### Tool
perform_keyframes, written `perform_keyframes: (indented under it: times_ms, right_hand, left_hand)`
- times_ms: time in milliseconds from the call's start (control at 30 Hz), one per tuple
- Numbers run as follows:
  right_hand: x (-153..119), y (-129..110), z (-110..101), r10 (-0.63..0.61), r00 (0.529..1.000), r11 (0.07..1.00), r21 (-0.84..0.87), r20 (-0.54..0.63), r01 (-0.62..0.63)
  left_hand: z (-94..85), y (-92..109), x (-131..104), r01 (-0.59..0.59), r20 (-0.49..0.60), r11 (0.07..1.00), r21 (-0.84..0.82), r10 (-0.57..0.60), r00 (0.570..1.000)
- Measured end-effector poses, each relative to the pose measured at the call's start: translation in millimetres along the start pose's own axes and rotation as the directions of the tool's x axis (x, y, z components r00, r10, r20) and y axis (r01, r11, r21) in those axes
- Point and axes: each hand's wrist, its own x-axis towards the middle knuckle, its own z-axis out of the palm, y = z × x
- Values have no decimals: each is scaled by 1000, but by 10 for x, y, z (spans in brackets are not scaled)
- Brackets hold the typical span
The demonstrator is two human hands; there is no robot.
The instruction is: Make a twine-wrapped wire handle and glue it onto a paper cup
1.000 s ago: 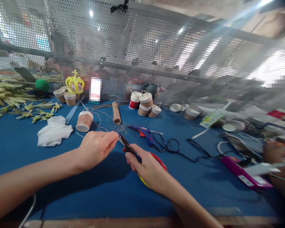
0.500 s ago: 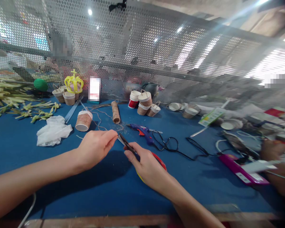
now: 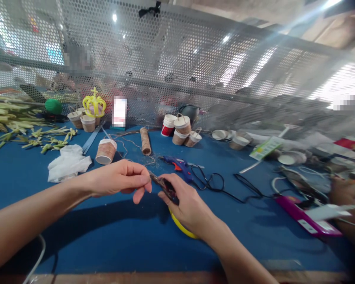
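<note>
My right hand [image 3: 186, 203] grips a pair of scissors [image 3: 165, 184] with dark blades and a yellow handle loop showing below the palm. My left hand [image 3: 121, 180] is just left of the blades, its thumb and fingers pinched together at the blade tips; what it pinches is too small to make out, likely thin twine. Both hands hover over the blue table top [image 3: 121, 236]. Thin twine runs across the table from a brown twine spool [image 3: 145, 141] behind the hands.
A blue glue gun [image 3: 177, 164] with a black cord [image 3: 221, 185] lies behind my right hand. A twine-wrapped paper cup [image 3: 105, 151], crumpled white plastic [image 3: 68, 163], green leaf strips [image 3: 32, 136], several cups [image 3: 180, 130], a magenta case [image 3: 307, 217]. A perforated metal screen [image 3: 177, 79] closes the back.
My left hand has turned more palm-down and its fingers have curled over the blade tips. My right hand has rotated so the red handle loop is hidden and the yellow one shows.
</note>
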Motion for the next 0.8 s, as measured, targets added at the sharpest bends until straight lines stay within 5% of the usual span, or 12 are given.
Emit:
perform_keyframes:
  times_ms: [133,333,800]
  right_hand:
    - [5,6,2,9,1000,1000,-6,-23,-9]
    - [-16,-11,13,79,997,997,-20,-19,-80]
    - [-14,-20,64,160,987,987,-19,-31,-161]
  left_hand:
    - [86,27,4,-94,-152,955,282,141,978]
    - [163,-36,28,-111,-273,895,433,247,930]
    - [225,-148,56,-50,-369,719,693,414,832]
